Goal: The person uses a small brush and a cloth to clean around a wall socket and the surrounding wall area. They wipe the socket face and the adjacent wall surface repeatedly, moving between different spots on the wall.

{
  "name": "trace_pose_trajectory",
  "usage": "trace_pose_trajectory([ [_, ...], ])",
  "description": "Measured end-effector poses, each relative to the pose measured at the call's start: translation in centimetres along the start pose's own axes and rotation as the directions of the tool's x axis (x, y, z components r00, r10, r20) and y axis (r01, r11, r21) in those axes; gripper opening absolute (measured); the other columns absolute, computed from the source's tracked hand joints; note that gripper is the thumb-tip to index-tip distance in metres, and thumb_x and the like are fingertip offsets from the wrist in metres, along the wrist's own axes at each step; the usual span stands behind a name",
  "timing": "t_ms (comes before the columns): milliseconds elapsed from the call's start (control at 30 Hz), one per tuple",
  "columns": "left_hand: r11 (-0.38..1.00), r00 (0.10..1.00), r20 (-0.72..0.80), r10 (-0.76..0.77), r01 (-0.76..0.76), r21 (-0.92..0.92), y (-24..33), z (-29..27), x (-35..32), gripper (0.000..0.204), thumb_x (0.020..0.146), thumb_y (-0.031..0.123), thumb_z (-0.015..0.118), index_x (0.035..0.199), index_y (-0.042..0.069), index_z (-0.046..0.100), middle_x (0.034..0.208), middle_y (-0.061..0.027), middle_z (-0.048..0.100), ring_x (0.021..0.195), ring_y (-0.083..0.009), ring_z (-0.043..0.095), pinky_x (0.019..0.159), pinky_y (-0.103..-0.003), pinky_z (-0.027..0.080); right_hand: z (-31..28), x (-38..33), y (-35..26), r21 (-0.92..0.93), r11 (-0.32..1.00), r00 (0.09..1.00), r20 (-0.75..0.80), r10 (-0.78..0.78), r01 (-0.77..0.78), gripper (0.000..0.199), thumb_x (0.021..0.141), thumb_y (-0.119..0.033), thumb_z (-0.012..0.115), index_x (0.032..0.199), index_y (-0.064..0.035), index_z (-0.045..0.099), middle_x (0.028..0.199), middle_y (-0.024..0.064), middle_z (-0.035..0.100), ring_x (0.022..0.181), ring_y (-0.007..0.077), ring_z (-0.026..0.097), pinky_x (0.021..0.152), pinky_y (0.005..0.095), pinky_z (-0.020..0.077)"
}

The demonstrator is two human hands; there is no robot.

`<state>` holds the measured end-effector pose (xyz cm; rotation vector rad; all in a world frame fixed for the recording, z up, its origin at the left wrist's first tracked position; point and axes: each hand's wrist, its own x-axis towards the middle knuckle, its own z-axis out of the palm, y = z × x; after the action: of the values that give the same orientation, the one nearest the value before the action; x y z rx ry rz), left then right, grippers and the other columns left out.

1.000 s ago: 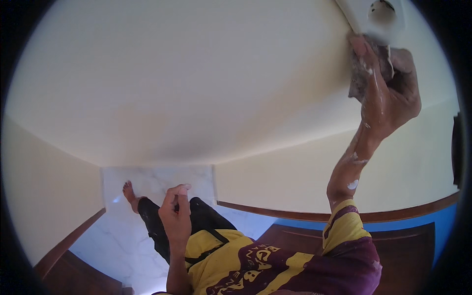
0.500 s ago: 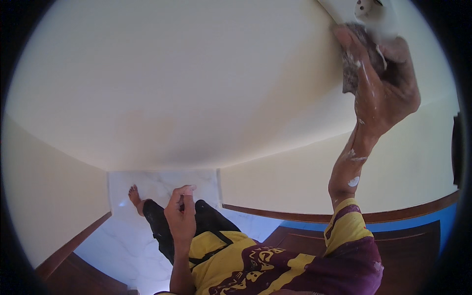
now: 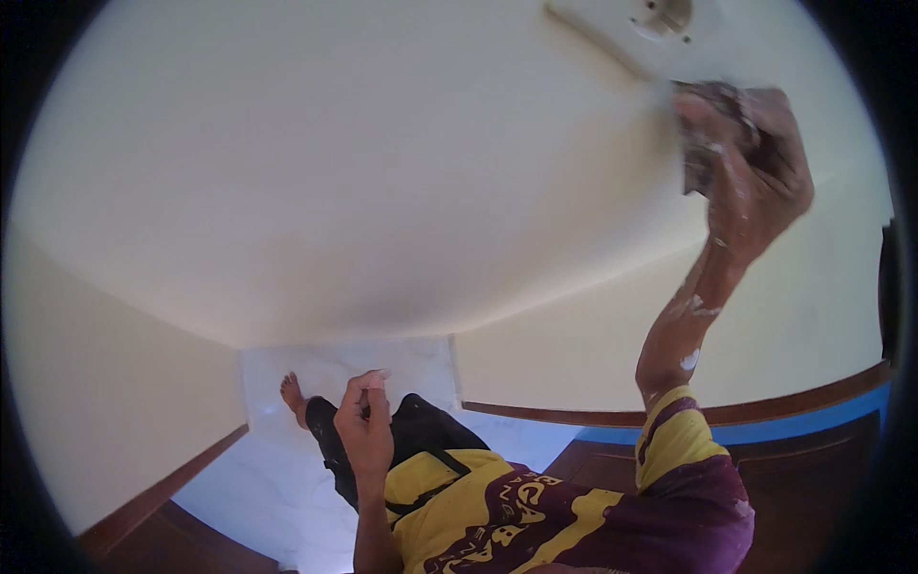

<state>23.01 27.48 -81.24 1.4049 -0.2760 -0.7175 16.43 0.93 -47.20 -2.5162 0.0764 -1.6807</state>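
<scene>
My right hand (image 3: pixel 755 187) is raised at the upper right, closed around a grey, dusty piece that looks like folded sandpaper (image 3: pixel 696 177). It is pressed against or just off the pale wall (image 3: pixel 382 172); motion blur hides the exact contact. Just beyond the fingers, a white fixture with a round socket (image 3: pixel 669 17) is set on the wall. White smears mark the right hand and forearm. Low in front of my body, my left hand (image 3: pixel 366 421) has its fingers curled and thumb pressed in, with white on the fingertips. Whether it holds anything is hidden.
Side walls meet the pale wall at left and right, their ends edged with brown wooden trim (image 3: pixel 612 418). Below lies a white marbled floor (image 3: pixel 382 354) with my bare foot (image 3: pixel 294 394) on it. Dark brown doors (image 3: pixel 803 488) stand behind me at both lower corners.
My right hand with the sandpaper has moved down the wall, away from the socket fixture. The view has shifted slightly, and my left hand keeps its curled pose.
</scene>
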Motion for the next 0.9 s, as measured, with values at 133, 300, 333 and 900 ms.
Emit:
trace_pose_trajectory([
  [133, 1.000, 0.997, 0.075, 0.003, -0.002, -0.006, 1.3, 0.2, -0.2, 0.021, 0.109, 0.016, 0.058, 0.113, 0.000, 0.071, 0.068, 0.0056, 0.050, 0.058, -0.0029, 0.042, 0.053, -0.022, 0.031, 0.8, 0.5, 0.2, -0.179, 0.974, 0.983, 0.138, -0.118, 0.142, 0.023, 0.081, 0.010, 0.083, 0.098, -0.0011, 0.073, 0.096, 0.0067, 0.072, 0.091, 0.0138, 0.073, 0.076, 0.0253, 0.0619],
  [300, 0.990, 0.995, 0.019, 0.098, -0.100, 0.099, 1.5, -1.0, -0.6, 0.022, 0.109, 0.017, 0.057, 0.115, 0.000, 0.070, 0.066, 0.0058, 0.049, 0.056, -0.0025, 0.041, 0.051, -0.021, 0.035, -0.5, 1.1, 0.6, 0.090, 0.996, 0.999, 0.039, -0.010, 0.007, 0.022, 0.081, 0.008, 0.083, 0.098, -0.0011, 0.074, 0.091, 0.0086, 0.073, 0.083, 0.0146, 0.072, 0.071, 0.0237, 0.0607],
  [333, 0.988, 0.994, 0.040, 0.104, -0.108, 0.109, 1.5, -1.1, -0.6, 0.022, 0.109, 0.017, 0.057, 0.115, 0.000, 0.070, 0.066, 0.0059, 0.049, 0.056, -0.0026, 0.042, 0.050, -0.021, 0.036, 0.0, 1.6, 0.7, 0.020, 0.990, 0.981, 0.132, -0.139, 0.138, 0.022, 0.081, 0.008, 0.083, 0.099, -0.0012, 0.074, 0.091, 0.0092, 0.074, 0.082, 0.0155, 0.073, 0.072, 0.0243, 0.0624],
  [900, 0.908, 0.899, 0.133, 0.418, -0.407, -0.101, 15.5, 4.8, -1.2, 0.028, 0.109, 0.022, 0.058, 0.127, 0.001, 0.062, 0.100, -0.0043, 0.065, 0.061, -0.0005, 0.044, 0.050, -0.019, 0.032, 5.5, -16.0, -9.3, 0.238, 0.925, 0.953, 0.138, 0.269, -0.296, 0.031, 0.075, -0.007, 0.090, 0.103, -0.0052, 0.074, 0.092, 0.0096, 0.070, 0.075, 0.0225, 0.070, 0.058, 0.0310, 0.0556],
])
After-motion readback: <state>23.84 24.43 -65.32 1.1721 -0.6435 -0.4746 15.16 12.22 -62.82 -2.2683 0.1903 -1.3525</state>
